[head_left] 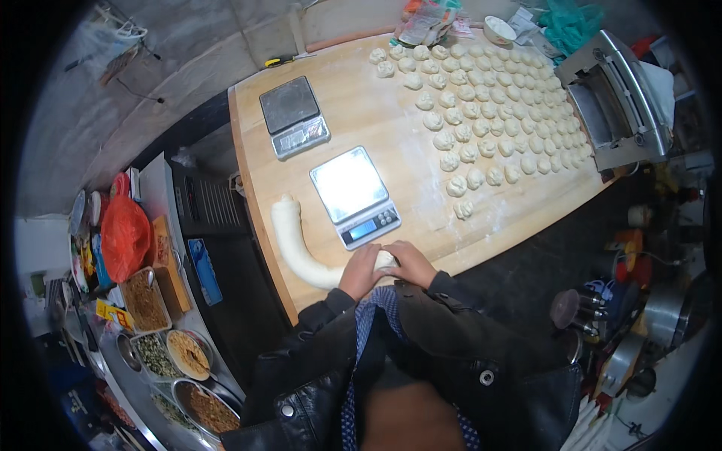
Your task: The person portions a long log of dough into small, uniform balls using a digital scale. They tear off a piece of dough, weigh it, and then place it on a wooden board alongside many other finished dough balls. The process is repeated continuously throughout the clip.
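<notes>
A long, curved rope of pale dough (299,248) lies along the near left part of the wooden worktable. My left hand (361,272) is wrapped round the rope near its right end. Gripping the end of the same dough, my right hand (410,264) almost touches the left one. Just beyond both hands stands a digital kitchen scale (350,185) with a bare, shiny plate and a lit display. A second scale (290,106) with a dark plate is farther back. Many small dough pieces (462,210) sit in rows on the right half of the table.
A metal dough machine (615,101) stands at the table's right end. Along the back edge are a yellow-black screwdriver (279,61), a rolling pin (350,38), plastic bags and a white bowl of flour (499,30). Trays and bowls of fillings (189,354) stand on a counter at left.
</notes>
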A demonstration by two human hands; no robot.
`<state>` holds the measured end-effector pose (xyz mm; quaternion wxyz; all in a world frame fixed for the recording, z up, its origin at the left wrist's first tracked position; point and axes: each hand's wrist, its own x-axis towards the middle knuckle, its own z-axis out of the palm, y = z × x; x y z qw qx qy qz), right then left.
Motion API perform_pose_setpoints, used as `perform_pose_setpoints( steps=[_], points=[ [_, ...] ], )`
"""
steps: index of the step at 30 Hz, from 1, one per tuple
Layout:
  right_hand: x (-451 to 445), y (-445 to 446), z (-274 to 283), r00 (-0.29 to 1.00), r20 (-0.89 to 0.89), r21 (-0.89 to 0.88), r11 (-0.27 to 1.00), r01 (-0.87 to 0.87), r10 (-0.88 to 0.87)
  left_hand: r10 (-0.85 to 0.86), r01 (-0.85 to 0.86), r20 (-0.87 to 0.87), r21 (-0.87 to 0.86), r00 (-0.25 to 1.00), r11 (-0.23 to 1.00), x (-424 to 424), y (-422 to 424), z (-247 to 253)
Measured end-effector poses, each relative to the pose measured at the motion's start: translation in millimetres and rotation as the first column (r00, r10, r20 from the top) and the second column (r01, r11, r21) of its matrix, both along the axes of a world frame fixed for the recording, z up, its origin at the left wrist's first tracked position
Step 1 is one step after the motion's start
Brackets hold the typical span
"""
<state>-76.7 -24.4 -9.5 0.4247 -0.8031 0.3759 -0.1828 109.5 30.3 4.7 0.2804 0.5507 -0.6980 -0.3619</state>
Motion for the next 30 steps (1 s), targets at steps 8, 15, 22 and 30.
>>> perform_pose_setpoints(
  steps=[8,15,22,30],
  points=[
    [19,6,42,0.972,-0.067,0.469,0.853,0.23,-0.225,0.084,-0.085,-0.088,-0.001,0.993,0.996,-2,15,21],
    [25,4,55,0.969,0.241,0.064,0.996,-0.07,0.053,0.191,-0.17,-0.252,0.104,0.949,0.98,8,8,20],
    [37,9,55,0.97,0.236,0.068,0.997,0.038,-0.053,0.266,-0.216,-0.29,0.194,0.919,0.957,9,13,34],
    [72,-21,60,0.829,0.417,0.38,0.757,-0.532,0.373,-0.024,0.297,-0.583,0.378,0.812,0.877,70,-2,23]
  ],
)
